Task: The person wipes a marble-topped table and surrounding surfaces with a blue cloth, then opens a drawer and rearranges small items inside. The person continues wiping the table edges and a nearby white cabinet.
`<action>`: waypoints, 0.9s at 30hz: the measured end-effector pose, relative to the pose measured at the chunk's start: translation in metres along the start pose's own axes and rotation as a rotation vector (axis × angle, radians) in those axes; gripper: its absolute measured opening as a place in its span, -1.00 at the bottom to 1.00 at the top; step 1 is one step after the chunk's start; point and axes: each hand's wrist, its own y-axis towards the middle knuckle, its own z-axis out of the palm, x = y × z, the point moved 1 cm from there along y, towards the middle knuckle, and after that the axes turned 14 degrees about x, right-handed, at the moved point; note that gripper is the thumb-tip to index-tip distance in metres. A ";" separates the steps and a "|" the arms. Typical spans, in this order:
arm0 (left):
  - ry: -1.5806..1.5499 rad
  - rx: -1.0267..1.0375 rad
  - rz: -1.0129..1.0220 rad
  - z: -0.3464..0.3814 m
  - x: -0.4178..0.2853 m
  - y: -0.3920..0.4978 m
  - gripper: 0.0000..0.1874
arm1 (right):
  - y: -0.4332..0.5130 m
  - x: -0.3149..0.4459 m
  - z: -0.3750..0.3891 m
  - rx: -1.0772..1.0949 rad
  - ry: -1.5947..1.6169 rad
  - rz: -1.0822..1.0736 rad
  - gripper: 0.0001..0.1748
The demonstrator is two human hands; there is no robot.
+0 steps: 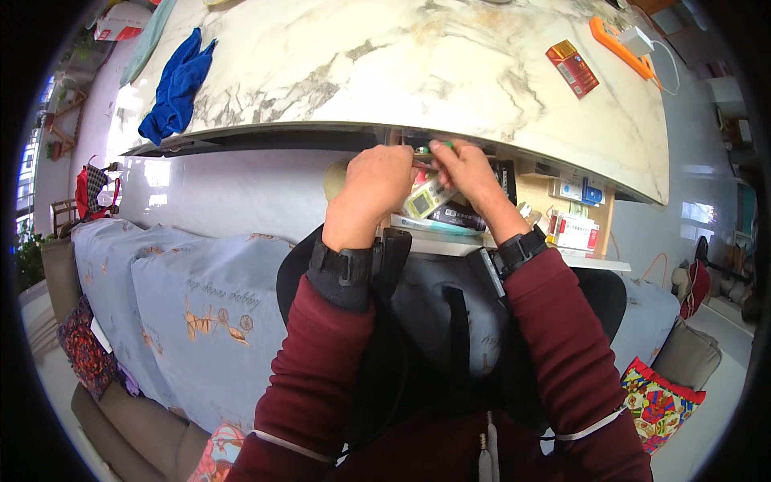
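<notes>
An open drawer (587, 214) stands out from under a marble-patterned table. Both hands are over its left part. My left hand (382, 181) is curled, back up, with its fingertips near a thin reddish item; its grip is hidden. My right hand (467, 172) has thumb and fingers closed on a small green object (444, 145), which I cannot name. Below the hands lie a pale remote control (423, 202) with a small screen, a black packet (456, 215) and a black pouch (508, 178). Medicine boxes (572, 231) sit in the drawer's right part.
On the table are a blue cloth (179, 87), a red and gold box (572, 69) and an orange power strip (623, 51) with a white plug. The table's front edge overhangs the drawer. A sofa (205, 313) with a light blue cover is close behind.
</notes>
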 end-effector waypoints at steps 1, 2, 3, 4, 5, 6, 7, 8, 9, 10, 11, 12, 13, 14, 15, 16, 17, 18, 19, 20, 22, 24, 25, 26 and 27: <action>0.004 -0.003 -0.005 -0.001 0.001 0.000 -0.74 | -0.001 -0.001 -0.001 -0.019 0.094 0.005 -0.57; -0.002 -0.001 -0.002 -0.002 0.002 0.000 -0.74 | -0.002 -0.002 -0.003 -0.032 0.075 0.029 -0.57; -0.005 0.015 0.014 -0.004 0.003 -0.001 -0.74 | -0.001 -0.004 -0.004 -0.060 0.116 0.026 -0.58; -0.001 -0.007 0.003 -0.006 0.005 -0.002 -0.74 | -0.001 -0.005 -0.006 -0.064 0.098 0.034 -0.59; 0.003 -0.029 -0.006 -0.008 0.006 -0.004 -0.74 | 0.001 -0.007 -0.008 -0.081 0.085 0.051 -0.60; -0.009 -0.029 -0.019 -0.011 0.008 -0.005 -0.74 | 0.003 -0.008 -0.007 -0.106 0.117 0.031 -0.63; -0.045 -0.046 -0.008 -0.014 0.010 -0.008 -0.73 | 0.006 -0.010 -0.007 -0.124 0.101 0.009 -0.64; -0.057 -0.044 -0.030 -0.017 0.011 -0.010 -0.71 | 0.009 -0.011 -0.006 -0.153 0.085 -0.003 -0.65; -0.068 -0.062 -0.036 -0.019 0.012 -0.011 -0.70 | 0.011 -0.012 -0.006 -0.178 0.077 -0.015 -0.65; -0.080 -0.067 -0.045 -0.021 0.012 -0.013 -0.67 | 0.013 -0.013 -0.005 -0.187 0.040 0.019 -0.76; -0.100 -0.056 -0.056 -0.023 0.012 -0.013 -0.65 | 0.013 -0.016 -0.004 -0.165 0.125 0.010 -0.79; -0.095 -0.054 -0.059 -0.024 0.012 -0.014 -0.65 | 0.013 -0.018 -0.003 -0.149 0.211 0.018 -0.81; -0.097 -0.048 -0.070 -0.024 0.012 -0.014 -0.64 | 0.014 -0.020 -0.002 -0.132 0.296 0.024 -0.82; -0.082 -0.045 -0.059 -0.024 0.011 -0.014 -0.64 | 0.015 -0.021 0.000 -0.135 0.317 -0.045 -0.81; -0.072 -0.036 -0.053 -0.024 0.010 -0.013 -0.64 | 0.016 -0.022 0.000 -0.179 0.281 -0.002 -0.81; -0.061 -0.029 -0.046 -0.024 0.010 -0.013 -0.64 | 0.020 -0.023 0.001 -0.214 0.254 0.021 -0.82; -0.061 -0.038 -0.039 -0.024 0.010 -0.013 -0.65 | 0.025 -0.023 0.001 -0.249 0.226 0.044 -0.82; -0.061 -0.045 -0.033 -0.023 0.010 -0.012 -0.65 | 0.029 -0.023 0.002 -0.284 0.174 0.075 -0.83; -0.062 -0.053 -0.029 -0.023 0.010 -0.012 -0.66 | 0.034 -0.023 0.004 -0.317 0.121 0.105 -0.83; -0.069 -0.041 -0.026 -0.022 0.010 -0.012 -0.67 | 0.038 -0.022 0.005 -0.353 0.067 0.148 -0.84; -0.084 -0.027 -0.018 -0.020 0.009 -0.011 -0.70 | 0.041 -0.020 0.008 -0.360 -0.035 0.192 -0.85; -0.104 0.015 0.040 -0.017 0.007 -0.008 -0.73 | 0.034 -0.016 0.008 -0.331 -0.056 0.189 -0.69; -0.117 0.041 0.065 -0.015 0.006 -0.006 -0.75 | 0.025 -0.013 0.006 -0.263 0.037 0.118 -0.70; -0.090 0.062 0.068 -0.013 0.005 -0.003 -0.75 | 0.013 -0.011 0.002 -0.194 0.131 0.046 -0.70; -0.062 0.094 0.071 -0.010 0.004 0.000 -0.76 | -0.002 -0.008 -0.003 -0.128 0.225 -0.027 -0.68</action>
